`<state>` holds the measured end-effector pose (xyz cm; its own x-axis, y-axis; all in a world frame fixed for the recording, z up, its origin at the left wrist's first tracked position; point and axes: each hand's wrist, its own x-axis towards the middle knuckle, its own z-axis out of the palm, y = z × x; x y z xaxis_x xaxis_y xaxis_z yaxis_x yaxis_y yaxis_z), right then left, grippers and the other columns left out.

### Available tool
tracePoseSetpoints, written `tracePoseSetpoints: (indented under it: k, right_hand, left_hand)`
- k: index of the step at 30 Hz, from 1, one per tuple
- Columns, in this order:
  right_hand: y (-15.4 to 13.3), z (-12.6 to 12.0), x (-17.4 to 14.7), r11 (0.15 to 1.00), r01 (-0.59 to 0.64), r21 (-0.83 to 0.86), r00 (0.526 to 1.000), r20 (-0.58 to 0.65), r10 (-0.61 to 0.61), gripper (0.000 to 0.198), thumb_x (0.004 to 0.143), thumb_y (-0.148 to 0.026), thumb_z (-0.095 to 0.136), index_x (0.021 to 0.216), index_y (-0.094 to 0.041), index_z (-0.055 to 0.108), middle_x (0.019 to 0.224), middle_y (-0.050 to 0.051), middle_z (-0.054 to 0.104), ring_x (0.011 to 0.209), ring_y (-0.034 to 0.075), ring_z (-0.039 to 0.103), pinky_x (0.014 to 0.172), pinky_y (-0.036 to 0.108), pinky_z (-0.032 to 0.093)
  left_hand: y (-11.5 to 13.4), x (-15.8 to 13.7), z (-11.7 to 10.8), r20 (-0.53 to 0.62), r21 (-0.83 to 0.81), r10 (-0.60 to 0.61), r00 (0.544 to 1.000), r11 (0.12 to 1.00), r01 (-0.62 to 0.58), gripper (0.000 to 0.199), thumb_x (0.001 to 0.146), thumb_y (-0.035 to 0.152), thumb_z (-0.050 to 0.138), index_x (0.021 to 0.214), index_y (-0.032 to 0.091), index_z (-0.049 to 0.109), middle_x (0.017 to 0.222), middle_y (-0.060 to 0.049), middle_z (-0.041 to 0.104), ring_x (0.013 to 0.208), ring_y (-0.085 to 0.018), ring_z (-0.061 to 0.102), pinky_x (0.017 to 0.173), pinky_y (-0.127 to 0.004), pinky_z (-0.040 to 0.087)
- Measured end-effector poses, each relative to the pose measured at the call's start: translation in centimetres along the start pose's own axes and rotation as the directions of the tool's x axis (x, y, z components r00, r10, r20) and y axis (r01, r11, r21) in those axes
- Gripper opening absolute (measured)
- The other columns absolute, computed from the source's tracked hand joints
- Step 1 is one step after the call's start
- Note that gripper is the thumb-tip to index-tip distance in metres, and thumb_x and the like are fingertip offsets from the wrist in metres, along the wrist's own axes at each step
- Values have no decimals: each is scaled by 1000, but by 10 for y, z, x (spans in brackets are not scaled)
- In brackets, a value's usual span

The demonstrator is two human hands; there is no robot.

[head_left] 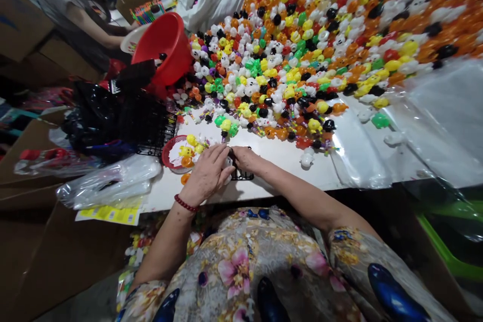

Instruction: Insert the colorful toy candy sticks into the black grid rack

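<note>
At the front of the white table, my left hand [209,168] is closed around a small white plastic toy figure [228,162], mostly covered by the fingers and thumb. Right up against it, my right hand [245,159] has its fingers curled in; what they hold is hidden. A small black piece [231,153] shows between the hands, and I cannot tell which one grips it. Beneath them lies a black grid rack [243,177]. Left of my left hand, a shallow red basket [166,156] carries several yellow, orange and white toy figures [187,151].
A large heap of colourful plastic toy figures [294,55] covers the back of the table. A red tub [162,50] stands at the back left, near a co-worker's arm [90,25]. Clear plastic bags [358,146] lie on the right, others [113,181] at the left edge.
</note>
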<state>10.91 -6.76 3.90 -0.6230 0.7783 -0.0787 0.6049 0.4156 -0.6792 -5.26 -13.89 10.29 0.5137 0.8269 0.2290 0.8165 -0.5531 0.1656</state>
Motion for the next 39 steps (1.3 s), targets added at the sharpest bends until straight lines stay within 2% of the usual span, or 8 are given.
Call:
tracePoseSetpoints:
  k: [6, 9, 15, 19, 25, 31, 35, 39]
  right_hand:
    - [0, 4, -8, 999, 17, 45, 996, -85, -13, 25, 86, -6, 56, 107, -14, 67, 108, 12, 73, 103, 22, 67, 91, 33, 50]
    - [9, -4, -39, 993, 69, 94, 958, -282, -40, 31, 89, -15, 59, 119, -18, 65, 116, 10, 70, 106, 20, 65, 93, 34, 51]
    - [59, -48, -146, 997, -76, -29, 707, -706, 33, 27, 95, -27, 48, 109, -21, 71, 105, 11, 72, 98, 23, 67, 90, 42, 55]
    - [73, -65, -185, 980, -186, -74, 594, -803, 52, 24, 94, -29, 50, 101, -21, 72, 97, 10, 73, 92, 24, 68, 88, 43, 56]
    - [36, -32, -150, 999, 27, 36, 743, -669, 4, 24, 96, -28, 49, 107, -22, 70, 99, 8, 73, 91, 22, 69, 83, 37, 58]
    - [17, 18, -80, 987, 149, 56, 878, -466, -106, 27, 95, -19, 46, 111, -20, 68, 110, 12, 71, 104, 22, 67, 94, 40, 56]
    - [6, 32, -66, 999, 42, 0, 936, -350, -39, 28, 93, -16, 46, 113, -16, 67, 109, 15, 72, 102, 25, 68, 93, 42, 56]
    - [-9, 41, -75, 999, 23, -22, 962, -272, -29, 26, 94, -16, 48, 112, -17, 67, 108, 13, 73, 100, 24, 69, 92, 40, 57]
  left_hand:
    - [-1, 2, 4, -61, 5, 25, 998, 1000, -25, 44, 98, 39, 42, 131, 13, 55, 129, -18, 62, 124, -31, 54, 107, -53, 45]
    - [-3, -2, 5, -110, -5, 48, 993, 999, -49, 45, 98, 37, 42, 134, 12, 52, 130, -19, 61, 123, -31, 54, 106, -54, 46]
    - [-4, -12, -4, -143, -1, 92, 985, 996, -93, 46, 98, 36, 43, 139, 15, 49, 136, -17, 58, 127, -30, 51, 107, -53, 45]
    - [-4, -12, -13, -162, -16, 55, 985, 998, -59, 45, 99, 35, 43, 139, 19, 50, 136, -14, 59, 128, -28, 51, 110, -53, 43]
    - [2, -24, -20, -312, 12, 1, 950, 1000, 3, 42, 98, 32, 47, 138, 19, 53, 132, -14, 61, 126, -26, 54, 109, -47, 44]
    - [9, -69, -6, -571, -124, -312, 760, 947, 296, 45, 100, 36, 41, 141, 18, 50, 137, -16, 56, 131, -25, 50, 113, -43, 39]
    - [2, -95, 13, -439, -438, -676, 592, 737, 516, 59, 100, 54, 32, 141, 16, 50, 140, -17, 54, 134, -25, 49, 115, -42, 37]
    - [-6, -104, 30, -152, -734, -870, 468, 417, 536, 71, 94, 69, 29, 141, 20, 49, 143, -14, 54, 135, -24, 50, 116, -39, 38]
